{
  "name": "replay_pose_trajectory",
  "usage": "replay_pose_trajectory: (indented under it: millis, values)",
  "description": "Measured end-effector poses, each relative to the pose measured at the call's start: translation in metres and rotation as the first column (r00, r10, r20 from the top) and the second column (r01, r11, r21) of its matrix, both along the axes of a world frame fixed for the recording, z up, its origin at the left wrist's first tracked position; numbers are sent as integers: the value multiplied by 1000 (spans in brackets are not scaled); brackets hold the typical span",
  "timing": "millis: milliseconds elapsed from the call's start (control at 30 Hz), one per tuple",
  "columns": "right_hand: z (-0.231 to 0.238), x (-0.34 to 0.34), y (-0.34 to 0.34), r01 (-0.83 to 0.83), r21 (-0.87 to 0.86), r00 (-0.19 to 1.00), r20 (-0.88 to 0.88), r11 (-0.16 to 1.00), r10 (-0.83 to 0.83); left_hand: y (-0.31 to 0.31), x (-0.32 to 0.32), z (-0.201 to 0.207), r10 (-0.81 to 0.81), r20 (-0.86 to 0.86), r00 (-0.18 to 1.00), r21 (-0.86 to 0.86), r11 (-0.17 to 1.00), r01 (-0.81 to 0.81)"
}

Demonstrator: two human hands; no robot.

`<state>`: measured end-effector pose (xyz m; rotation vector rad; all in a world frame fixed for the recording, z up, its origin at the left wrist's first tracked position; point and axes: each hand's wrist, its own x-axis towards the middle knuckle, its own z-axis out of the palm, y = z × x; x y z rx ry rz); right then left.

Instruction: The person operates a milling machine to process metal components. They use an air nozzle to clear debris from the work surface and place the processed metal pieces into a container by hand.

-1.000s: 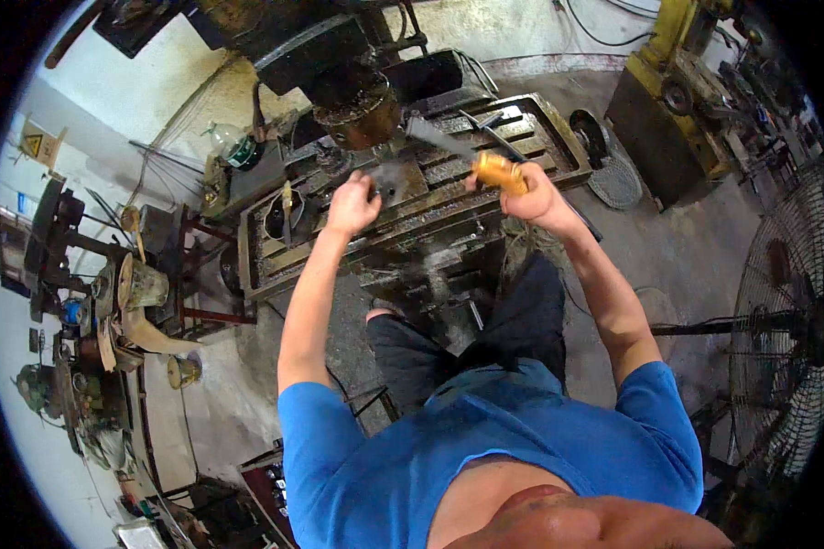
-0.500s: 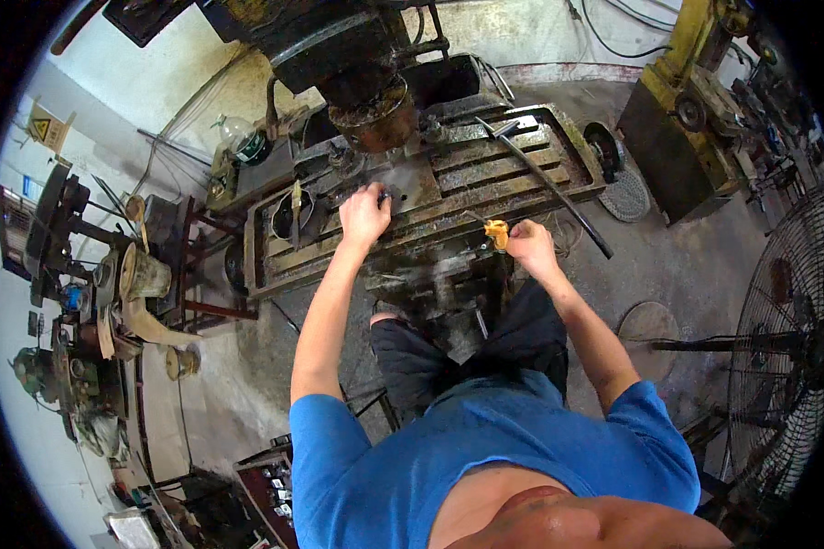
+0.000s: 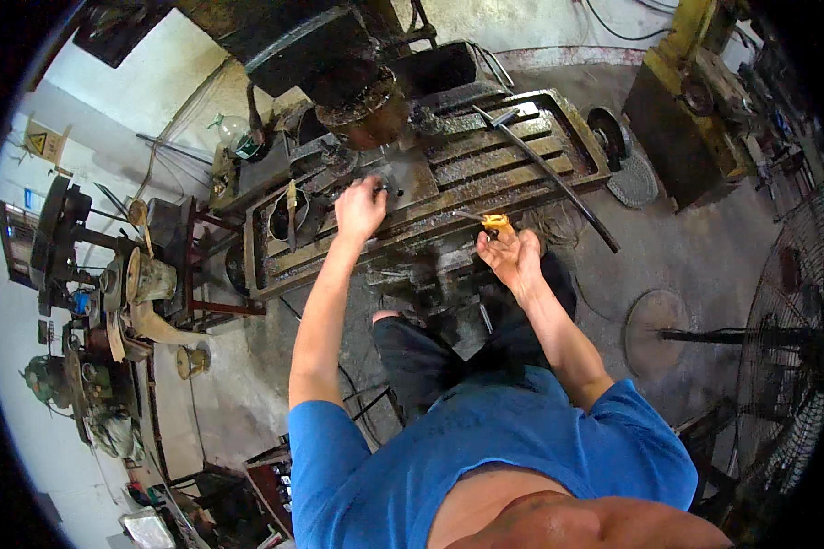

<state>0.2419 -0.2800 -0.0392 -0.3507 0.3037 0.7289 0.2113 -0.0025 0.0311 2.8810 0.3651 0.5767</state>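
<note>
My left hand [image 3: 361, 210] is over the milling machine's table, close to the front of the round, chip-covered cutter head [image 3: 364, 110]. Its fingers curl down beside a dark metal plate [image 3: 412, 176]; whatever they grip is too small and dark to name. Off the table's front edge, my right hand [image 3: 511, 256] is turned partly palm up. It holds an orange air blow gun [image 3: 497, 222], whose thin nozzle points left toward the plate. To the left of my left hand is a dark round pot [image 3: 289, 218] with a brush [image 3: 291, 206] across it.
A long-handled T-shaped bar [image 3: 558, 178] lies over the slotted table [image 3: 494, 160] and sticks out past its front right. A large fan [image 3: 783, 339] stands at the right. Buckets [image 3: 151, 277] and another machine [image 3: 55, 242] line the left. A yellow machine [image 3: 682, 119] stands far right.
My right hand has rolled from knuckles up to partly palm up and shifted slightly left with the blow gun. The left hand stays near the same spot on the table.
</note>
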Motion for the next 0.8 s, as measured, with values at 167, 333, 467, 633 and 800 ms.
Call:
replay_pose_trajectory:
  millis: [167, 333, 467, 633, 800]
  values:
    - [14, -1, -44, -118, -366, 799, 517, 923, 307, -6, 24, -2, -24, 61, 998, -29, 999, 25]
    - [11, -15, -108, -105, -518, 778, 488, 849, 395, -4, 54, -9, -47, 76, 996, 12, 999, 47]
    - [50, -17, -130, 69, -546, 752, 579, 835, 317, -3, 51, -17, 4, 130, 992, -48, 999, 2]
    - [168, 38, -132, 395, -462, 263, 885, 794, 384, -6, 51, -6, 253, 40, 967, -181, 953, -242]
    - [349, 95, -92, 693, 188, -307, 950, 696, 49, 9, 64, -16, 195, 30, 980, -302, 937, -177]
